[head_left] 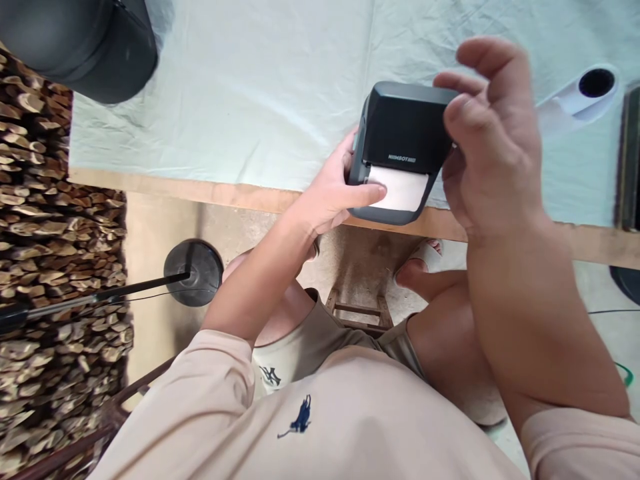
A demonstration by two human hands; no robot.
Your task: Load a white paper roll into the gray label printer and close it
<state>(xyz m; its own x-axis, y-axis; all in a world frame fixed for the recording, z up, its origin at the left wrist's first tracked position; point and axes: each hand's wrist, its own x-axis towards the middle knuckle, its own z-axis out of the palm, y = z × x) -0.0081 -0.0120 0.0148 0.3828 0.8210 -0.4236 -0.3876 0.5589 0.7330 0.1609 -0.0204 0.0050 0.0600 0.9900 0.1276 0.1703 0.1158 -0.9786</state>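
My left hand (330,190) grips a dark label printer (407,123) by its left side, above the table's front edge. White label paper (407,187) shows in the printer's lower part, and my left thumb rests on it. The printer's lid is black and glossy, with "NIIMBOT" lettering. At the printer's right side is my right hand (495,140), raised, with fingers bent and apart and nothing visible between them. Its fingertips overlap the upper right corner of the printer; whether they touch it I cannot tell.
A pale green cloth covers the table (240,100). A black bin-like container (115,60) stands at upper left, and a white roll (575,110) with a dark end lies right. Below are a round stand base (200,293) and a wooden stool (357,310); stacked wood (55,233) lines the left.
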